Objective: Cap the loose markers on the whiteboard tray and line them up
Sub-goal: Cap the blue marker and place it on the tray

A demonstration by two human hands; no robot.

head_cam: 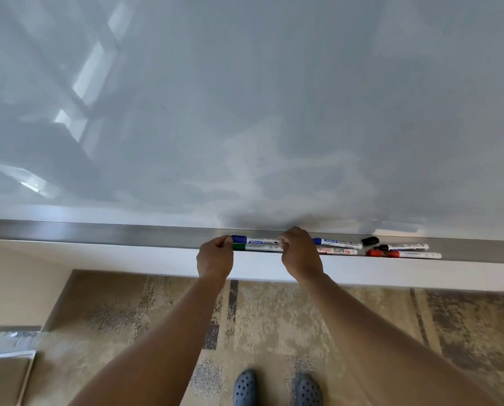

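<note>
On the metal whiteboard tray [98, 234] lie several markers. A blue-capped marker [255, 240] and a green-capped marker [256, 247] lie side by side between my hands. My left hand [215, 259] pinches their capped left ends. My right hand [299, 253] closes over their right ends. Right of that hand lie another blue-capped marker [337, 243] and a red-lettered marker [337, 251]. Further right are a loose black cap [370, 240], an uncapped black-tipped marker [403, 246] and a red-capped marker [403, 254].
The grey whiteboard [245, 112] fills the upper view, with a white ledge [127, 256] below the tray. A patterned carpet [274, 317] lies under my feet in blue perforated clogs [277, 388]. A box edge [4, 373] sits at the lower left.
</note>
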